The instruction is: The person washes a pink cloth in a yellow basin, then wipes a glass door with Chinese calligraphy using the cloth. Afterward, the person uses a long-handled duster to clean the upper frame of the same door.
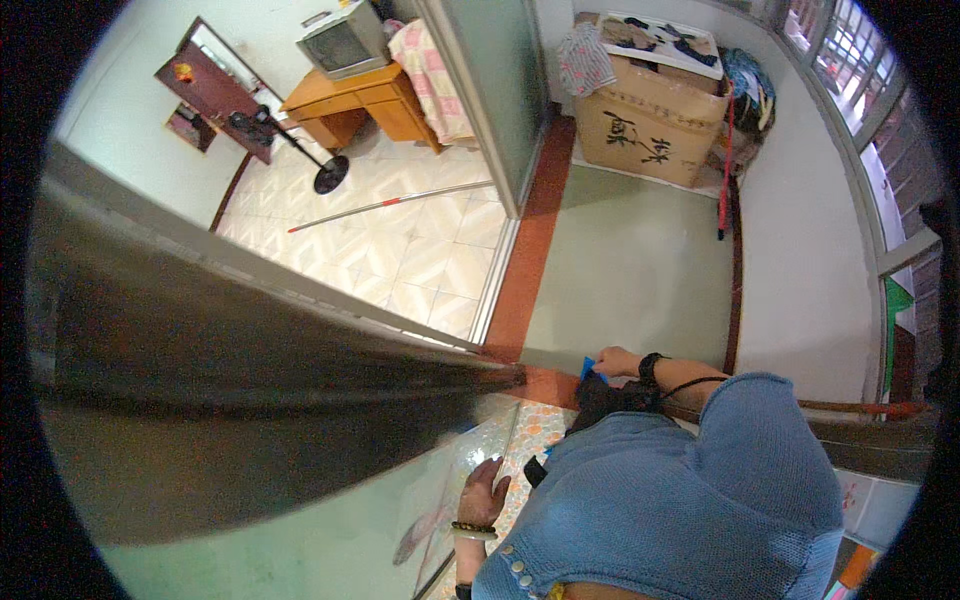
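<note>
My left hand (pixel 485 492), with beads and a pale bangle at its wrist, is raised beside the glass door panel (pixel 330 530). Its fingers are stretched and apart, with nothing in them; whether it touches the glass I cannot tell. My right hand (pixel 617 362), a black band at its wrist, reaches out low over the floor. Its fingers are closed, and a small bright-blue piece (pixel 588 368) sticks out by them; its kind is unclear. Dark cloth (pixel 607 398) bunches just below that hand, partly hidden by my blue knitted top.
A large cardboard box (pixel 650 125) stands at the far end, a white tray with dark items on top. Beside it a red-handled pole (pixel 724 165) leans on the wall. Through the sliding door frame are a wooden desk (pixel 350 95), a fan (pixel 331 174) and a pole (pixel 390 203) across the tiles.
</note>
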Demonstrator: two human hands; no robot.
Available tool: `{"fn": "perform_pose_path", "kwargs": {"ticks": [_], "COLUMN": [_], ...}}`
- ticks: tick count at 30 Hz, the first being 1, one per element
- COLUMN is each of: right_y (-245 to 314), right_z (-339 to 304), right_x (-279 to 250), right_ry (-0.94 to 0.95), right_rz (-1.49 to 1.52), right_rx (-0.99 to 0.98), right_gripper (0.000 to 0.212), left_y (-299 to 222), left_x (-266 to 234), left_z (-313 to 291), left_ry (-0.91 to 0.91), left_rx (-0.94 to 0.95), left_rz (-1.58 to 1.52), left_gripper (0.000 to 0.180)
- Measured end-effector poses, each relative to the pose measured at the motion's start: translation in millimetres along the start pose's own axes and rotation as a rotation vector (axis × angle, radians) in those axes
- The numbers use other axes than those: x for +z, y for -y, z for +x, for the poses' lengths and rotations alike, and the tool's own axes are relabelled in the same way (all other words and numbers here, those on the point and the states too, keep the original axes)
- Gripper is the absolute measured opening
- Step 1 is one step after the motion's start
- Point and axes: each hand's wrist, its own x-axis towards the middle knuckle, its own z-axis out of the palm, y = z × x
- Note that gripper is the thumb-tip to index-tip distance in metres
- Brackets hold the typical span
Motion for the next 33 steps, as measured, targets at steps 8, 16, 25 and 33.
{"fn": "perform_pose_path", "kwargs": {"ticks": [8,16,25,33], "right_y": [-156.0,-148.2,-14.2,-86.7], "right_z": [-65.7,-86.8,7.9,-16.4], "right_x": [-46.2,-20.0,-3.1,-38.6], "right_ry": [0.255,0.241,-0.159,-0.031], "right_rz": [-0.365,-0.403,-0.076,0.000], "right_rx": [0.433,0.322,0.003,0.251], "right_gripper": [0.034,0.028,0.036,0.037], "left_y": [-20.4,-3.6,20.5,43.0], "left_x": [-22.0,-22.3,-13.0,10.8], "left_z": [98.3,109.3,122.1,137.5], "left_ry": [-0.072,0.137,0.219,0.367], "left_rx": [0.077,0.040,0.104,0.049], "left_rz": [0.181,0.045,0.144,0.154], "left_gripper": [0.051,0.051,0.055,0.056]}}
